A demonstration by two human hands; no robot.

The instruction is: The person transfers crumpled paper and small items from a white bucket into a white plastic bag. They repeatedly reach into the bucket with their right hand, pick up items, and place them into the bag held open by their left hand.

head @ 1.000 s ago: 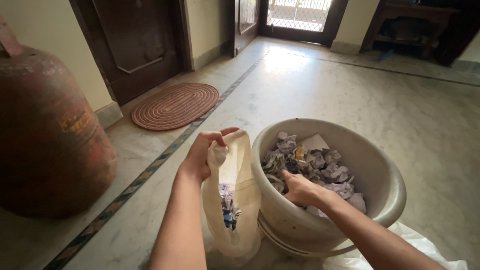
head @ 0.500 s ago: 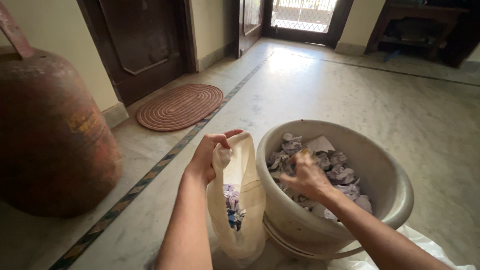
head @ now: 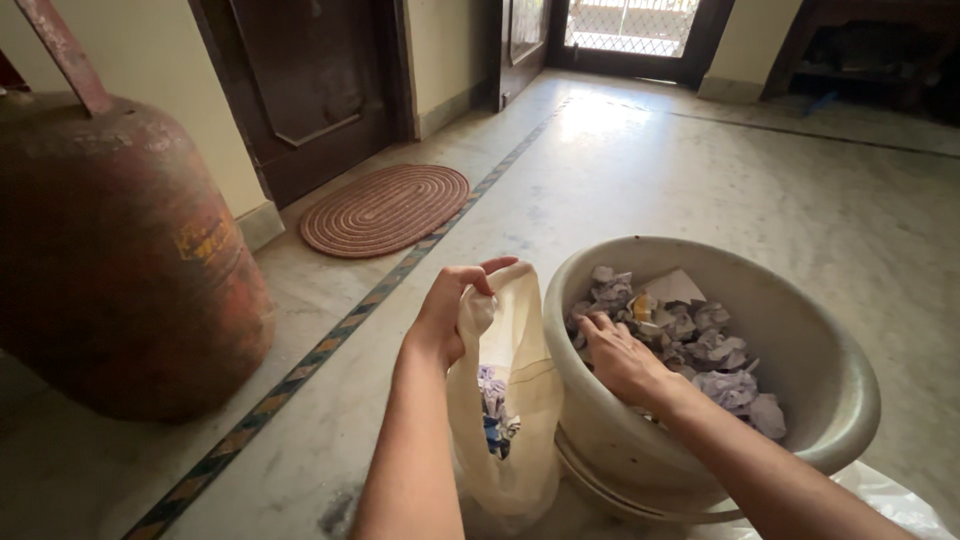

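My left hand (head: 452, 305) pinches the rim of a cream plastic bag (head: 512, 400) and holds it up and open beside the tub. Some crumpled paper lies inside the bag. My right hand (head: 622, 358) reaches down into a large off-white round tub (head: 820, 330), its fingers pressed into a heap of crumpled paper scraps (head: 700, 345), mostly white and grey with a bit of yellow. Whether the fingers have closed on a scrap I cannot tell.
A big rusty red gas cylinder (head: 120, 250) stands at my left. An oval woven doormat (head: 385, 208) lies before a dark wooden door (head: 300, 80). A patterned tile strip (head: 330, 340) runs across the marble floor. White plastic sheeting (head: 900, 505) sticks out under the tub.
My right hand rose off the paper heap half a second ago and is now pushed back down into it. The left hand kept the bag open. The view shifted slightly left.
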